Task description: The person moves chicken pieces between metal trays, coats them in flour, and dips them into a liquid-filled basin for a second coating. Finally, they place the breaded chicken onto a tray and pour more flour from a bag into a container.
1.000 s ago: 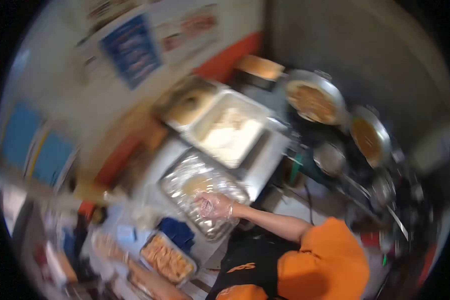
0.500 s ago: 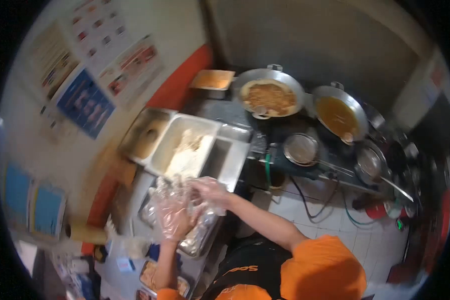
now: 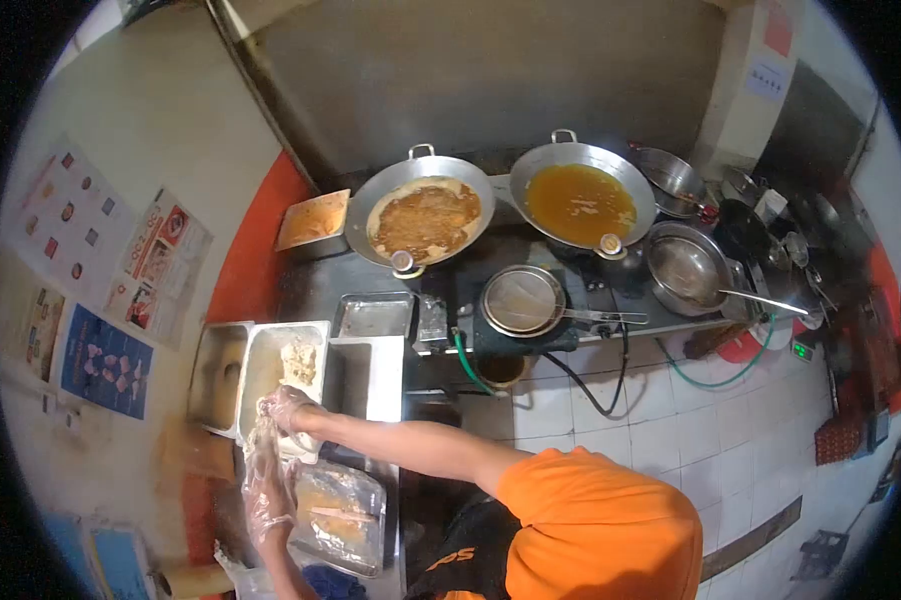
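Observation:
Both my hands wear clear plastic gloves dusted with pale flour. My right hand is curled in over the front part of a metal pan of flour, its fingers pressed around something I cannot make out. My left hand is just below it, at the pan's front edge, pointing up toward the right fingers. Its fingertips are floury and blurred, so their grip is unclear. To the right of my left hand lies a metal tray with a pale, floury layer and a light strip in it.
Behind are a wok of frothing oil with food, a wok of amber oil and a container with orange contents. A strainer rests at the counter's front. A bowl with a ladle stands right. Hoses hang near the floor.
The view has turned toward the stove. My hands have moved from over the tray's upper part to the flour pan, and the tray's inside now shows more. My right hand has curled in.

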Motion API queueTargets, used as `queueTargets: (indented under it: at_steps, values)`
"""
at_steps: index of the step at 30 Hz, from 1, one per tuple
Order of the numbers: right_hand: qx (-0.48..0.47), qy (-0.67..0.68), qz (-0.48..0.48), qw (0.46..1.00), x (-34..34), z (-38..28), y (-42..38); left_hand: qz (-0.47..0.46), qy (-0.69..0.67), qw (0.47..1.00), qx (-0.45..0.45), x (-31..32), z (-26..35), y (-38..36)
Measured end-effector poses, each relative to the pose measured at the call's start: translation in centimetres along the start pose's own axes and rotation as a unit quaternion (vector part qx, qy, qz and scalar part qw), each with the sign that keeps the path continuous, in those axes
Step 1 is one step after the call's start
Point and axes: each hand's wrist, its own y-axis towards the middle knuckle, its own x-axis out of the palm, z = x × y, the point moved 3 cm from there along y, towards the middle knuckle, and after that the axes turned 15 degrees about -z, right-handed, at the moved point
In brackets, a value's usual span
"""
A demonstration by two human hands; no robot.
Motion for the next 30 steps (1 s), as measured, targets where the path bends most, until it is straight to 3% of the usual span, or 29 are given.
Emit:
queueTargets:
  at_steps: [1,2,3,4,5,7,9,10,12,14,15,16,19,20,23,27,28,29,30]
  values:
    - [0.002,-0.048,-0.004,0.999,0.2,-0.4,1.1,0.014,0.045,0.999,-0.005,0.5,-1.2,0.5]
    - [-0.037,-0.246,-0.038,0.968,0.6,0.2,3.0,0.028,0.090,0.996,-0.010,1.4,-2.8,1.2]
    - [-0.088,-0.431,-0.040,0.897,0.5,-0.8,3.5,0.040,0.133,0.990,-0.017,1.2,-3.5,1.3]
    - [-0.034,-0.086,-0.070,0.993,0.4,-0.5,3.9,0.000,0.060,0.997,-0.048,1.3,-4.5,1.5]
    - [0.035,0.266,-0.094,0.959,0.1,-1.5,2.2,0.002,-0.115,0.993,-0.040,1.5,-5.4,2.1]
    - [-0.052,0.340,-0.044,0.938,0.2,-1.4,3.0,0.017,-0.449,0.893,-0.011,4.0,-7.9,5.0]
    - [-0.045,0.298,-0.016,0.953,0.3,-0.8,5.7,0.058,-0.700,0.710,0.040,7.2,-11.0,8.1]
    - [-0.037,0.357,0.008,0.933,0.7,-1.0,6.6,0.087,-0.789,0.604,0.074,8.7,-12.5,9.4]
    - [-0.113,0.327,0.032,0.938,1.6,0.3,9.0,0.133,-0.695,0.695,0.123,10.3,-14.4,13.0]
    - [-0.158,0.011,0.029,0.987,1.8,0.2,9.8,0.085,-0.687,0.705,0.155,7.8,-14.0,15.4]
    - [-0.109,-0.221,0.025,0.969,1.4,-2.1,8.0,0.044,-0.820,0.531,0.208,5.0,-12.2,15.5]
    - [-0.055,-0.438,0.025,0.897,1.1,-4.0,6.5,-0.003,-0.909,0.332,0.253,3.5,-11.3,15.5]
    - [0.015,-0.462,-0.077,0.883,1.0,-5.3,5.8,0.003,-0.903,0.388,0.186,6.8,-14.5,19.1]
    - [0.040,-0.513,-0.031,0.857,1.4,-3.3,6.7,0.030,-0.892,0.436,0.115,8.2,-15.5,20.3]
    - [0.070,-0.525,-0.018,0.848,1.3,-3.1,6.7,0.096,-0.873,0.475,-0.050,12.1,-17.7,22.0]
    - [0.049,-0.454,-0.043,0.889,1.6,-4.0,5.6,0.197,-0.854,0.479,-0.057,15.0,-22.0,23.2]
    - [0.037,-0.429,-0.049,0.901,1.4,-2.2,6.0,0.142,-0.880,0.448,-0.072,15.0,-23.3,23.6]
    - [0.024,-0.405,-0.054,0.913,1.1,-0.7,6.5,0.147,-0.896,0.419,-0.027,15.3,-24.2,24.1]
    - [0.046,-0.448,-0.062,0.891,0.8,0.6,7.0,0.151,-0.909,0.389,0.019,16.2,-24.9,25.3]
